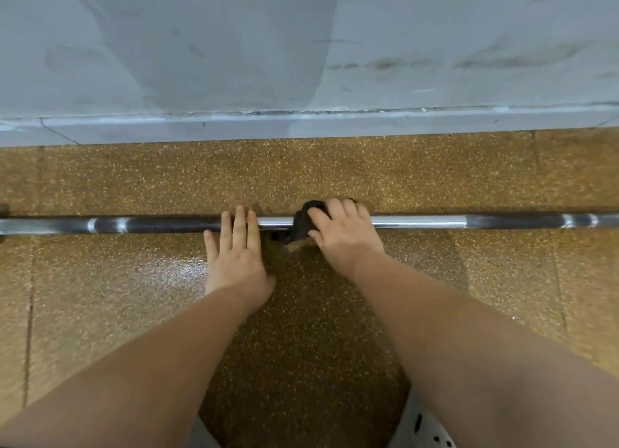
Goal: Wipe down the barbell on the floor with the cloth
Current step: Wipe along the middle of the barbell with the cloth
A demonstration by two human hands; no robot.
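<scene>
Where the grey wall point(234, 45) meets the speckled brown floor point(100, 296) across the upper half of the frame, one barbell point(418, 221) lies just below, its long axis running left to right. The left hand point(236, 256) rests flat on it, fingers loose; the right hand point(345, 233) grips one dark cloth point(303, 223) around the bar at frame centre.

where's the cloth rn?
Head view, center: the dark cloth is wrapped over the barbell under the right hand, just right of the left hand.
</scene>
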